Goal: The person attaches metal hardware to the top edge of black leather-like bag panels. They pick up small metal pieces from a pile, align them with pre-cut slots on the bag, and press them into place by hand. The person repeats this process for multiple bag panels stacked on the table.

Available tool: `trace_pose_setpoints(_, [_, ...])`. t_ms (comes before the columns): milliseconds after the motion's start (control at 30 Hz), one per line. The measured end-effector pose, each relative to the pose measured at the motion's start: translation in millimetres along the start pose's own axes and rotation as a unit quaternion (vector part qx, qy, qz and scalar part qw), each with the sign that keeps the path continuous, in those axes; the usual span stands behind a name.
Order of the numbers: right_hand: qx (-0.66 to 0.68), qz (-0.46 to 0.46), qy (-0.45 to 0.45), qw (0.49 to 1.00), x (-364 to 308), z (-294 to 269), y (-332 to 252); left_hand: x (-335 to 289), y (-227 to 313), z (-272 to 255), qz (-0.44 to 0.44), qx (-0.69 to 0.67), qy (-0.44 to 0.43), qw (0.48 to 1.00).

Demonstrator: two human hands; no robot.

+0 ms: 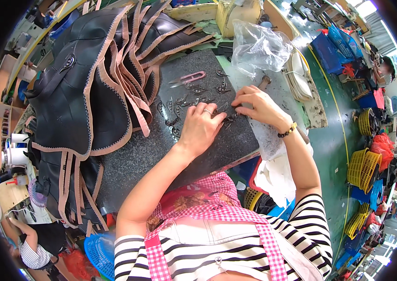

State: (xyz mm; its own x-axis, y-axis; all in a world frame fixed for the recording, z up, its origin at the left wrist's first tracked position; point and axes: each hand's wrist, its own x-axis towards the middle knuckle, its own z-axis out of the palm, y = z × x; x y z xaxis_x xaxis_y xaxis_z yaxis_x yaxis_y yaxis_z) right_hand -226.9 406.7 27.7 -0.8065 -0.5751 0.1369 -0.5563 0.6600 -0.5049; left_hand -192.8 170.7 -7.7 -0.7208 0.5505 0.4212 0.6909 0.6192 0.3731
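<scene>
Small dark metal fittings (pixel 178 110) with curved, pointed shapes lie scattered over a speckled black stone slab (pixel 135 161). Among them my left hand (pixel 199 129) reaches down with bent fingers, thumb and forefinger drawn together at the pieces. My right hand (pixel 260 107) faces it from the right, fingers curled and thumb near the forefinger. Between the fingertips of both hands there is a dark fitting (pixel 229 122); what each hand grips is too small to make out. Pink-handled thread snips (pixel 189 78) rest behind my left hand.
Black leather-like panels (pixel 67 107) with pinkish zigzag-stitched edges pile up at left. Right of the slab are a hammer (pixel 264 83), a clear plastic bag (pixel 259 47) and a bundle of pale sheets (pixel 297 77). Yellow baskets (pixel 363 167) and other people stand farther off.
</scene>
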Motion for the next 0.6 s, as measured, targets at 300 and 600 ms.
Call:
trace_pose_setpoints(300, [-0.050,0.019,0.018,0.998,-17.3,7.7,-0.9,10.4,-4.8,1.5,-0.029,0.034,-0.023,0.999])
trace_pose_setpoints(600, [-0.021,0.034,0.014,0.999,-15.0,15.7,-30.4,9.9,-15.6,-16.4,-0.085,-0.014,-0.030,0.996])
